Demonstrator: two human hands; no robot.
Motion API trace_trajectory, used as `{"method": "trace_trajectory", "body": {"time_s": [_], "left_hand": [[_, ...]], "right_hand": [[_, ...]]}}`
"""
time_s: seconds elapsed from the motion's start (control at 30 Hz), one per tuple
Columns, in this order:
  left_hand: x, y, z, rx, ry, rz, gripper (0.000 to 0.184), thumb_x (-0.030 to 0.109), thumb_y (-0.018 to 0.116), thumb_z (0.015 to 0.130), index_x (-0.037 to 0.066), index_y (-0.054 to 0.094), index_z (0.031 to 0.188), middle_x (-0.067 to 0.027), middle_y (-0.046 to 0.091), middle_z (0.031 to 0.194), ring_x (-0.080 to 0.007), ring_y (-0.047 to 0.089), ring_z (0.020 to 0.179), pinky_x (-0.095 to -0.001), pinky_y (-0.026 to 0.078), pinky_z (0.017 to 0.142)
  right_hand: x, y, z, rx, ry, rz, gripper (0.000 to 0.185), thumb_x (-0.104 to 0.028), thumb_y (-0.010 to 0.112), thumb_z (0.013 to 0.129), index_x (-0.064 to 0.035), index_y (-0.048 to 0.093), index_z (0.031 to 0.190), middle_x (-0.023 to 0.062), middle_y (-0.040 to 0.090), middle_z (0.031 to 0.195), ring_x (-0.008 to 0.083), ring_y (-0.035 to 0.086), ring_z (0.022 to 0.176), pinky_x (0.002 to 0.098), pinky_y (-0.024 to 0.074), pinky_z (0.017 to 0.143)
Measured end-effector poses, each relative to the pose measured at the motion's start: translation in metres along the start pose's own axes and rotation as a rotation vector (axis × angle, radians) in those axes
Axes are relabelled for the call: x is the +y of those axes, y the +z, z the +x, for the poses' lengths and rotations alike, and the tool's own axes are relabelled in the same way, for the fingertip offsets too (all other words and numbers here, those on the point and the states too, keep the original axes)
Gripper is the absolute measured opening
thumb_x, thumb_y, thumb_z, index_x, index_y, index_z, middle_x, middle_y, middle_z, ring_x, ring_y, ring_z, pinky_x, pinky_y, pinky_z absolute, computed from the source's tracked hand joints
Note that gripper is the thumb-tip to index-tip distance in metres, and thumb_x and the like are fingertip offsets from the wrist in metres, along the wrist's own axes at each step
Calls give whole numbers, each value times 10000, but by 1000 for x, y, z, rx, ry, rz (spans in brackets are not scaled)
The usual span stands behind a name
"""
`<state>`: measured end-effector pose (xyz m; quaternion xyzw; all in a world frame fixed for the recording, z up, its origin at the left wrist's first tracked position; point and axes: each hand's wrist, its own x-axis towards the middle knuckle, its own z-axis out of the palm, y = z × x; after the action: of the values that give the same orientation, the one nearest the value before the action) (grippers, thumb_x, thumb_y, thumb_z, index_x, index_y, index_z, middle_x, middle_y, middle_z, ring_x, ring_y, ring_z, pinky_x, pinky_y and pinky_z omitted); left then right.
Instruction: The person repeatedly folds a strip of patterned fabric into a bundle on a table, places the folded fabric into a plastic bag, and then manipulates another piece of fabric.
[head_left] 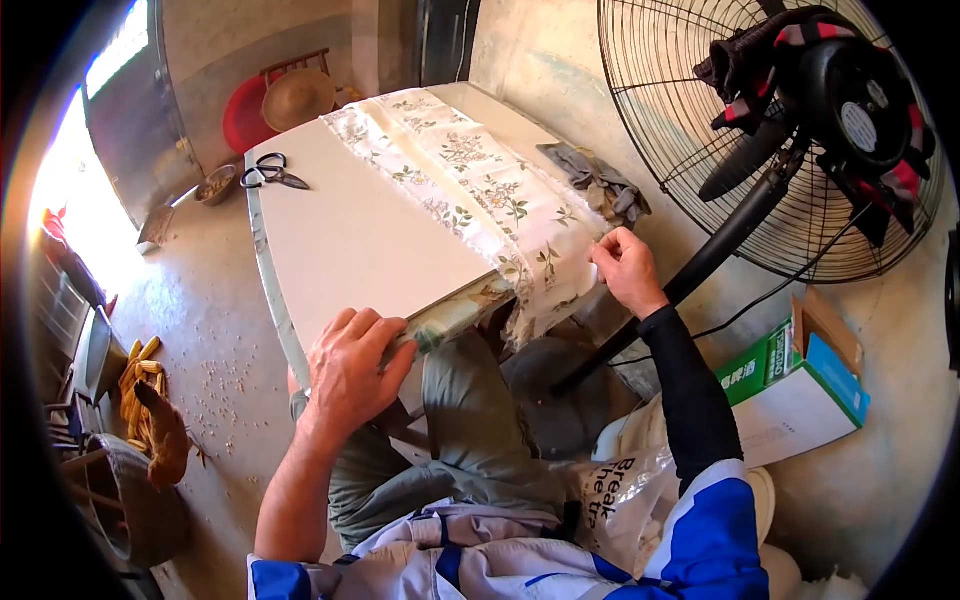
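Observation:
A long strip of white cloth with a leaf and flower print (pixel 480 180) lies across the pale table (pixel 350 230), and its near end hangs over the edge. My right hand (pixel 628 268) pinches the cloth at its right side near that end. Over the table's near edge rests my left hand (pixel 358 365), fingers apart and holding nothing, left of the cloth. Black-handled scissors (pixel 275 173) lie at the table's far left. A crumpled grey cloth (pixel 595 182) is at the right edge, beyond my right hand.
A large black fan (pixel 780 130) stands close on the right, its pole slanting down beside my right arm. Below it is a green and white box (pixel 800 390). Corn cobs (pixel 143 390), a brown hen (pixel 165 435) and a basket (pixel 140 505) are on the left floor.

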<state>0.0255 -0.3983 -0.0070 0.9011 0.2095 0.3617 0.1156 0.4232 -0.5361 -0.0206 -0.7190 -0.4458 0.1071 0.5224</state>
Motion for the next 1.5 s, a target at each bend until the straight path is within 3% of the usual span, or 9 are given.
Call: {"method": "trace_trajectory", "body": {"time_s": [0.23, 0.53, 0.7, 0.97, 1.1, 1.27, 1.33, 1.37, 1.5], "left_hand": [[-1, 1, -1, 6, 0, 3, 196, 104, 819, 855, 39, 777, 1035, -87, 699, 874, -299, 666, 859, -431, 546, 791], [-1, 2, -2, 9, 9, 5, 198, 107, 815, 859, 35, 773, 1038, -88, 695, 874, -298, 662, 853, -425, 540, 784], [-3, 3, -2, 19, 24, 0, 195, 111, 814, 864, 37, 771, 1038, -89, 691, 870, -297, 661, 849, -425, 539, 776], [-1, 2, -2, 11, 10, 1, 176, 102, 812, 870, 42, 767, 1029, -87, 690, 866, -295, 660, 844, -428, 541, 768], [-3, 2, -2, 19, 17, -7, 176, 104, 814, 869, 42, 765, 1026, -88, 690, 862, -300, 659, 842, -426, 542, 765], [-2, 2, -2, 29, 25, -3, 176, 107, 816, 867, 41, 767, 1022, -91, 694, 864, -306, 666, 847, -427, 546, 758], [-3, 2, -2, 30, 26, -4, 177, 106, 817, 864, 40, 768, 1021, -91, 696, 866, -307, 669, 849, -429, 547, 757], [-3, 2, -2, 29, 26, -6, 177, 105, 818, 863, 40, 769, 1020, -92, 697, 867, -308, 670, 850, -429, 548, 756], [-4, 2, -2, 33, 33, -6, 180, 102, 821, 857, 38, 771, 1018, -89, 696, 863, -307, 672, 849, -429, 550, 755]], "right_hand": [[-17, -8, -9, -110, 211, 353, 210, -96, 718, 1019, 5, 610, 1170, 57, 698, 899, 67, 601, 658, 234, 478, 592], [33, 7, -30, -125, 292, -269, 779, -379, 944, 834, 106, 598, 1335, 169, 743, 1255, 284, 721, 1116, 396, 570, 994], [117, 50, -35, -29, 331, 256, 1142, -368, 937, 869, 116, 247, 1639, 234, 571, 1526, 330, 646, 1296, 419, 522, 1098], [103, 91, -43, -171, 464, 996, 459, -193, 758, 1031, -14, 629, 1433, 127, 724, 1346, 251, 712, 1200, 416, 580, 1035], [91, 71, -55, -224, 559, 1345, 404, -237, 650, 1093, -15, 621, 1430, 160, 739, 1310, 281, 737, 1181, 452, 603, 1010], [106, 14, -58, -176, 405, 943, 464, -414, 610, 1121, -2, 666, 1325, 144, 783, 1017, 188, 710, 734, 344, 556, 595], [73, 9, -64, 100, 339, 757, 457, -393, 634, 1115, -2, 665, 1349, 101, 783, 1020, 166, 727, 775, 300, 569, 662], [67, -2, -65, 29, 292, 761, 439, -329, 674, 1104, 2, 662, 1392, 80, 767, 1166, 147, 751, 927, 285, 600, 791], [47, -6, -52, 46, 185, 783, 425, -331, 673, 1105, -9, 666, 1383, 72, 764, 1168, 136, 747, 945, 274, 597, 804]]}}
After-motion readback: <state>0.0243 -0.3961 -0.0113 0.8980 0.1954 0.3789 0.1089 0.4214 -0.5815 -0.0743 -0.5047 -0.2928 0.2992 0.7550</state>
